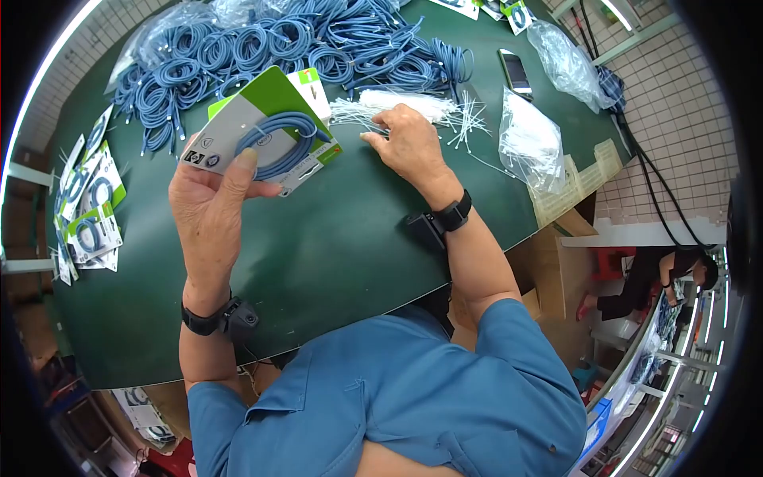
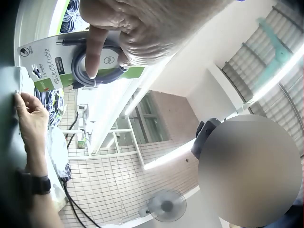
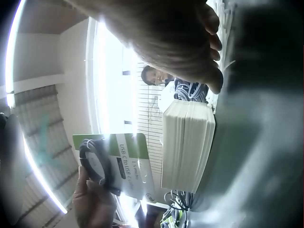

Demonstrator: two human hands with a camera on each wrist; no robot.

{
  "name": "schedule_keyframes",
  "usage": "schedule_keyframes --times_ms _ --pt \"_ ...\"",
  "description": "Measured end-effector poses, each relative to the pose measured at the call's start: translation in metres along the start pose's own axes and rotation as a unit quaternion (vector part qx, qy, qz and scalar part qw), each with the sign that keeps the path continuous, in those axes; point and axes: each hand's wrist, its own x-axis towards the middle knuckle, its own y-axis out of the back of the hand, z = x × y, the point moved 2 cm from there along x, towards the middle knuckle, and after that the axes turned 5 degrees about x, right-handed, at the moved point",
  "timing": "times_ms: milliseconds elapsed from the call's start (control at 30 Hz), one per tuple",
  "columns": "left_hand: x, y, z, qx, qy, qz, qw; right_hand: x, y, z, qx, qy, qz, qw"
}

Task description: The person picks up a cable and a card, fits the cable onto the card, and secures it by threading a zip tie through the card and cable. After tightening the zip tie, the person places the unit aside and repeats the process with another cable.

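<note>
Left hand (image 1: pixel 208 195) holds a cable coil (image 1: pixel 306 127) against its card (image 1: pixel 274 89), inward from the worktop's (image 1: pixel 334 230) left edge; right hand (image 1: pixel 412 147), grip unclear, is at white ties (image 1: pixel 381 98). Probably fastening; next calls for one tie.

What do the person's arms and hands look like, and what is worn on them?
The left hand and the right hand wear no gloves. Around each wrist goes a black strap carrying a small, black, box-shaped camera. Blue cloth sleeves end near the elbows.
</note>
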Motion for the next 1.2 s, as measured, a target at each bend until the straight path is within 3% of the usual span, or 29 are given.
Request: schedule_keyframes --times_ms 133,233,533,667,767,833,933,967,1033,1067,1100,1200 --pt "-0.002 -0.001 -0.001 0.008 -0.008 -0.005 1.000 0.006 -0.006 0.002 -0.013 -0.026 -0.077 0.997" --pt "-0.004 -0.001 0.002 0.007 -0.009 0.011 1.000 0.005 -0.013 0.005 -0.049 0.033 -0.068 0.996" --pt "-0.007 -0.006 0.003 0.004 -0.015 0.000 1.000 0.003 -0.010 0.003 -0.015 0.003 -0.043 0.999" --pt "-0.007 -0.004 0.002 -0.009 -0.010 -0.009 1.000 -0.004 -0.016 0.009 0.006 0.031 0.013 0.999" --pt "-0.011 -0.003 0.005 0.020 -0.018 -0.011 1.000 -0.002 -0.005 0.003 -0.018 0.023 -0.016 0.999" --pt "-0.014 -0.001 0.008 0.031 -0.024 -0.009 0.999 -0.002 0.000 -0.002 0.006 0.031 0.009 0.999" --pt "-0.018 -0.002 0.016 0.090 -0.111 0.001 0.990 -0.001 0.015 -0.010 0.038 0.057 0.048 0.997" --pt "-0.017 -0.004 0.016 0.085 -0.111 0.004 0.990 -0.001 0.021 -0.017 0.102 0.071 0.072 0.990" --pt "-0.015 -0.007 0.019 0.127 -0.229 0.016 0.965 -0.001 0.031 -0.031 0.228 0.099 0.111 0.962" --pt "-0.015 -0.007 0.020 0.148 -0.285 0.025 0.947 0.000 0.032 -0.034 0.222 0.101 0.102 0.964" --pt "-0.013 -0.005 0.019 0.142 -0.280 0.034 0.949 -0.001 0.034 -0.038 0.246 0.136 0.118 0.952" --pt "-0.006 0.000 0.019 0.287 -0.366 0.016 0.885 -0.003 0.039 -0.049 0.295 0.207 0.138 0.923"
